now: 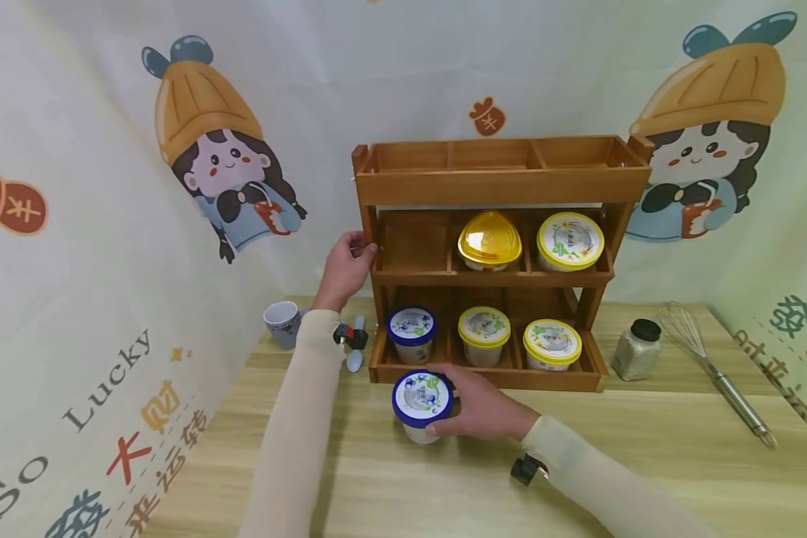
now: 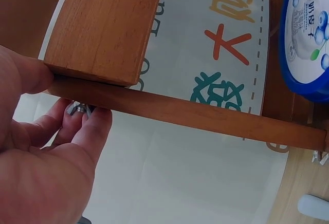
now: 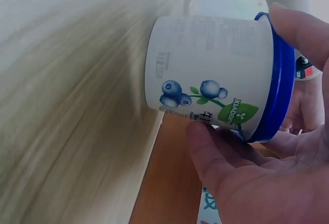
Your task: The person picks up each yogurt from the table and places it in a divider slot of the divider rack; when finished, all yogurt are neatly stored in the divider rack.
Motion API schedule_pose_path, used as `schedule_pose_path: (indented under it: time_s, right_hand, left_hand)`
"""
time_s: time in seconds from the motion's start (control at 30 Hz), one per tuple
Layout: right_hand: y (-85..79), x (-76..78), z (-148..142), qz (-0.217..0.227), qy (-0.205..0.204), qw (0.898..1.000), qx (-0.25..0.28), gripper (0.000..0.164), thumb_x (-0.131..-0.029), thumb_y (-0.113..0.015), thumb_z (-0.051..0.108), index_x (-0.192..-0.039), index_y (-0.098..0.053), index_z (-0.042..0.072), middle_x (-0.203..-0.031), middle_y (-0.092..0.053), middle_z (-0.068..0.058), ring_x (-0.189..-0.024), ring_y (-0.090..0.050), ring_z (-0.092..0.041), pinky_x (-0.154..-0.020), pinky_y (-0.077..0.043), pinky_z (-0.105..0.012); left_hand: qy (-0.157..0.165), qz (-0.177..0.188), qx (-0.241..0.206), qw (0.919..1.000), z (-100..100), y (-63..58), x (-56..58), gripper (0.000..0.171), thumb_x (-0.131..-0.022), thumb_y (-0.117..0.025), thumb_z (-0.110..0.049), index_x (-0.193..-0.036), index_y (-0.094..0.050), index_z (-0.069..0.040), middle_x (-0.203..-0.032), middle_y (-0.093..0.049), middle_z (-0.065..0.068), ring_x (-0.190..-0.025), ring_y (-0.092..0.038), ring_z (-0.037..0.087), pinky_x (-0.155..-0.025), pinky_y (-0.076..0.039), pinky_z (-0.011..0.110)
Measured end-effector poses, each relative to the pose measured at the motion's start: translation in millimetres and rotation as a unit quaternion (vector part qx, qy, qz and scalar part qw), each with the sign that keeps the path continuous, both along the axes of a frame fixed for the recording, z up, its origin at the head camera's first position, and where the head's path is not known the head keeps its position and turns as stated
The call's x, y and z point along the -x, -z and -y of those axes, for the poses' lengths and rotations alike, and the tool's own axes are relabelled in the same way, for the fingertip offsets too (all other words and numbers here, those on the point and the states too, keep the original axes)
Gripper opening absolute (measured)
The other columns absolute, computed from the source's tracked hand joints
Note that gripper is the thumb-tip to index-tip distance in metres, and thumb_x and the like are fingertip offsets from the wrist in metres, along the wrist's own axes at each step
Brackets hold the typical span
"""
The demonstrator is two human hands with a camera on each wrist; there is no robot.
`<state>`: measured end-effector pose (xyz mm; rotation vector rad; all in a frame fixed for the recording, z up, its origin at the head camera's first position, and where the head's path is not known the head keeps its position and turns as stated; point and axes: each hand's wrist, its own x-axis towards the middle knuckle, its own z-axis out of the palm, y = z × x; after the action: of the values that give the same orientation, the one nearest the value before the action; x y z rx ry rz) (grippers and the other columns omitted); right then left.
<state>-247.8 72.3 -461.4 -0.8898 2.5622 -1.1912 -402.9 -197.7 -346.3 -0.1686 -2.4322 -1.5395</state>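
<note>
My right hand (image 1: pixel 480 403) grips a yogurt tub (image 1: pixel 422 397) with a blue lid and blueberry print, in front of the wooden shelf rack (image 1: pixel 504 187). In the right wrist view, the thumb lies on the lid's rim and the fingers wrap the side of the tub (image 3: pixel 216 64), its base close to the tabletop. My left hand (image 1: pixel 344 270) pinches the rack's left upright at the middle tier. Seen from the left wrist, the thumb is on one side of the wooden upright (image 2: pixel 169 108) and the fingertips are on the other, by a metal wing nut (image 2: pixel 79 108).
On the lower tier stand a blue-lidded tub (image 1: pixel 412 332) and two yellow-lidded tubs (image 1: pixel 484 335). The middle tier holds a yellow domed container (image 1: pixel 489 240) and a yellow-lidded tub (image 1: pixel 570 240). A mug (image 1: pixel 282 323) and spoon (image 1: pixel 355 359) lie left; a jar (image 1: pixel 637 350) and whisk (image 1: pixel 719 373) right.
</note>
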Motion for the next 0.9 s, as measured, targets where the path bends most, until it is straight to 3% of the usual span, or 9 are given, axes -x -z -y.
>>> schedule_pose_path:
  time_s: [0.27, 0.63, 0.77, 0.9]
  right_hand:
    - [3.0, -1.7, 8.0, 0.033, 0.0, 0.999, 0.002, 0.104, -0.078, -0.093, 0.045, -0.16, -0.038, 0.012, -0.15, -0.059, -0.012, -0.137, -0.058, -0.031, -0.117, -0.045, -0.058]
    - [-6.7, 1.5, 2.0, 0.009, 0.01, 1.0, 0.017, 0.104, -0.077, -0.094, 0.045, -0.159, -0.04, 0.01, -0.148, -0.061, -0.011, -0.136, -0.059, -0.032, -0.116, -0.045, -0.06]
    - [-19.5, 0.9, -2.5, -0.001, 0.024, 1.0, 0.014, 0.104, -0.078, -0.093, 0.047, -0.16, -0.039, 0.013, -0.148, -0.06, -0.011, -0.135, -0.059, -0.032, -0.115, -0.047, -0.059]
    - [-45.8, 3.8, -3.4, -0.026, 0.032, 0.999, 0.033, 0.104, -0.079, -0.093, 0.045, -0.161, -0.038, 0.013, -0.15, -0.058, -0.013, -0.135, -0.059, -0.033, -0.114, -0.048, -0.06]
  left_hand:
    - [-0.009, 0.011, 0.005, 0.9999, 6.1, 0.7, -5.5, 0.053, -0.108, -0.059, -0.031, -0.151, -0.047, -0.003, -0.151, -0.055, 0.019, -0.141, -0.054, 0.035, -0.117, -0.049, 0.05]
    - [-0.005, 0.013, 0.004, 0.9999, 6.2, -0.1, -2.3, 0.051, -0.108, -0.059, -0.029, -0.151, -0.047, -0.003, -0.149, -0.055, 0.019, -0.14, -0.054, 0.035, -0.117, -0.049, 0.05]
    - [-0.003, 0.021, 0.005, 0.9998, 4.0, 1.1, -3.4, 0.052, -0.109, -0.058, -0.03, -0.152, -0.046, -0.004, -0.151, -0.054, 0.017, -0.141, -0.054, 0.034, -0.117, -0.049, 0.048]
    - [-0.003, 0.007, 0.008, 0.9999, 2.5, -2.2, -4.4, 0.053, -0.108, -0.058, -0.031, -0.152, -0.046, -0.004, -0.151, -0.055, 0.018, -0.141, -0.054, 0.034, -0.117, -0.049, 0.049]
